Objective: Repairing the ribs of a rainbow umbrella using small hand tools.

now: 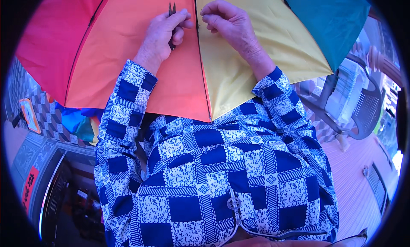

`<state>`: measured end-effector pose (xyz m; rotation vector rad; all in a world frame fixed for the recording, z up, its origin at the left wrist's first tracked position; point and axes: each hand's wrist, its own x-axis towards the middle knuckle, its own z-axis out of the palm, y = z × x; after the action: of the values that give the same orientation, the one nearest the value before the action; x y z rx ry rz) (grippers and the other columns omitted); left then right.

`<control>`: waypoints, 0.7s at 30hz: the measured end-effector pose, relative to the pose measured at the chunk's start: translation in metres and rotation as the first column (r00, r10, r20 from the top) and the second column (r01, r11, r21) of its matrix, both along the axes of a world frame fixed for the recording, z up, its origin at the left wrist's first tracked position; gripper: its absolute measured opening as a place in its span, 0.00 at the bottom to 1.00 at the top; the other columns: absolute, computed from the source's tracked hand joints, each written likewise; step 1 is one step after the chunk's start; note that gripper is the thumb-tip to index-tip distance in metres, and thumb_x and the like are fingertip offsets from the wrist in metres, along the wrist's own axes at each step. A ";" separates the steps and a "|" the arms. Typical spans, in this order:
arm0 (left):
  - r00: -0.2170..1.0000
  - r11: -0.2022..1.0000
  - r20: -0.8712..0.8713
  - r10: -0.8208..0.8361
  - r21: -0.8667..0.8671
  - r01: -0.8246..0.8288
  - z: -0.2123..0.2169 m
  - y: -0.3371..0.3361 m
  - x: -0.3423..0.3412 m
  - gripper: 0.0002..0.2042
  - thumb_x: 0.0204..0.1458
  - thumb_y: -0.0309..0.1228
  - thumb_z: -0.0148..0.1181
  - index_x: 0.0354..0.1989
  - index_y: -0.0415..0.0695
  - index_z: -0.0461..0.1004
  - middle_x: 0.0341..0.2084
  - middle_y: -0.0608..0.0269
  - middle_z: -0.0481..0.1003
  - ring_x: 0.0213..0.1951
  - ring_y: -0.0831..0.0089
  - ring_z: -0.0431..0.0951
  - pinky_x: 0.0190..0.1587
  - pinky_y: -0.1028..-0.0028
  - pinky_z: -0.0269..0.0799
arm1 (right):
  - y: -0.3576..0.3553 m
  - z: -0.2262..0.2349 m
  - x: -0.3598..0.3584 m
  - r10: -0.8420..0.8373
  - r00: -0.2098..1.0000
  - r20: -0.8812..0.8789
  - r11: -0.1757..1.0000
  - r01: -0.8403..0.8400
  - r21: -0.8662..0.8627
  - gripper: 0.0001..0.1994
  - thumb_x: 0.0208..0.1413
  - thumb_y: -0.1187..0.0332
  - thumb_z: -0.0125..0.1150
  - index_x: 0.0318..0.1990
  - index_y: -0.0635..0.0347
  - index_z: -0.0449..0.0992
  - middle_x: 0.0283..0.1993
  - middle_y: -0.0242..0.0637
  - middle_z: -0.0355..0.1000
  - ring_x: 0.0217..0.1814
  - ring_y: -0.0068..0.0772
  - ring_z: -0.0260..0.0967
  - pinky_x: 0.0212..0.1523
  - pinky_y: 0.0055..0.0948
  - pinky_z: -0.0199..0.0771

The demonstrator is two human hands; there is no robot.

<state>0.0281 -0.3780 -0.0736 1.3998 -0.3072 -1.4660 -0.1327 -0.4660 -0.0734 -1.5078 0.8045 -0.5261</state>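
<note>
An opened umbrella with red, orange, yellow and green panels spreads across my lap and away from me. A dark rib runs along the seam between the orange and yellow panels. Left of that seam, my left hand is closed round small dark thread snips, their blades pointing away from me and slightly parted. On the other side, my right hand hovers over the yellow panel near the rib, thumb and forefinger pinched together. Whatever lies between those fingertips is too small to make out.
At the right stands a grey plastic chair with a pale cloth-like item on its seat. Bunched multicoloured fabric lies at the left, below the umbrella's edge. An orange-framed board is farther left on the patterned floor.
</note>
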 end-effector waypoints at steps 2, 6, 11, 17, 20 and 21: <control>0.991 0.999 -0.129 -0.029 -0.019 0.027 0.003 0.003 -0.005 0.13 0.50 0.36 0.58 0.37 0.39 0.71 0.23 0.63 0.72 0.14 0.84 0.60 0.16 0.83 0.54 | -0.001 -0.005 -0.005 0.058 0.998 -0.015 0.977 -0.060 -0.202 0.05 0.50 0.77 0.56 0.35 0.59 0.74 0.30 0.28 0.71 0.29 0.18 0.67 0.31 0.18 0.68; 0.986 0.990 -0.109 -0.123 -0.086 0.114 0.005 0.003 -0.006 0.12 0.49 0.33 0.59 0.38 0.39 0.71 0.24 0.64 0.72 0.15 0.85 0.60 0.16 0.84 0.54 | -0.001 -0.004 -0.008 0.142 0.989 -0.047 0.922 -0.150 -0.357 0.04 0.46 0.76 0.58 0.31 0.59 0.75 0.29 0.35 0.71 0.32 0.30 0.70 0.34 0.26 0.70; 0.974 0.978 -0.110 -0.198 -0.082 0.190 0.006 0.004 -0.008 0.11 0.48 0.31 0.60 0.38 0.39 0.70 0.23 0.65 0.72 0.15 0.86 0.60 0.17 0.85 0.53 | -0.002 0.002 -0.010 0.216 0.970 -0.115 0.871 -0.244 -0.426 0.06 0.47 0.79 0.56 0.33 0.61 0.74 0.29 0.32 0.68 0.33 0.24 0.67 0.35 0.22 0.68; 0.987 0.980 -0.024 -0.157 -0.128 0.153 0.007 0.002 -0.011 0.12 0.45 0.27 0.62 0.38 0.39 0.69 0.20 0.69 0.68 0.15 0.87 0.59 0.17 0.85 0.52 | 0.001 0.006 -0.003 0.095 0.995 0.006 0.969 -0.091 -0.229 0.04 0.48 0.75 0.57 0.33 0.60 0.75 0.29 0.30 0.71 0.29 0.22 0.67 0.30 0.22 0.69; 0.995 0.984 0.005 -0.102 -0.146 0.102 0.007 0.003 -0.014 0.13 0.44 0.26 0.62 0.38 0.40 0.68 0.19 0.70 0.67 0.15 0.87 0.59 0.17 0.85 0.52 | -0.004 0.011 0.000 -0.050 0.996 0.075 0.999 0.050 -0.007 0.05 0.49 0.73 0.58 0.34 0.61 0.75 0.29 0.30 0.71 0.27 0.20 0.67 0.29 0.21 0.69; 0.997 0.986 0.011 -0.073 -0.150 0.074 0.009 0.003 -0.014 0.13 0.44 0.26 0.62 0.38 0.40 0.68 0.19 0.70 0.67 0.15 0.87 0.59 0.17 0.85 0.52 | -0.007 0.014 -0.001 -0.110 0.990 0.088 0.992 0.103 0.080 0.07 0.50 0.73 0.57 0.37 0.61 0.75 0.29 0.29 0.71 0.27 0.18 0.66 0.29 0.19 0.69</control>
<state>0.0139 -0.3745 -0.0650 1.2829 -0.4675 -1.4676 -0.1333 -0.4730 -0.0597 -1.3671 0.8264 -0.6336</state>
